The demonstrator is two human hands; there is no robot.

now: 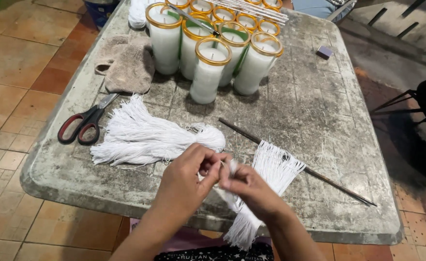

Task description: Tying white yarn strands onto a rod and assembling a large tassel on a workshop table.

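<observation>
Wicks (242, 212), a white bundle of cut string, are hanging from the pinched fingers of both hands over the table's near edge, their loose ends dangling below it. They are looking light, limp and easy to tangle, so the knotted top, where the fingers are already pinching, seems the best place to grip.

Going from the left: scissors (84, 124) with red and black handles are lying near the table's (319, 106) left edge, blades pointing toward a grey cloth (126, 65) behind them. Just right of the scissors a bigger tassel (150, 137) is lying spread flat. The left hand (188, 181) is closing thumb and fingertips on the bundle's top, touching the right hand (251, 191), which is gripping the same spot. Behind the hands, glass candles (213, 53) with gold rims are standing packed together toward the far edge. Right of the hands, more strands (276, 164) are hanging looped over a thin dark rod (319, 176) lying slantwise toward the near right corner. A small purple block (324, 51) is sitting near the far right corner. Nothing is blocking the hands, though the rod and its strands are lying just beside them.
</observation>
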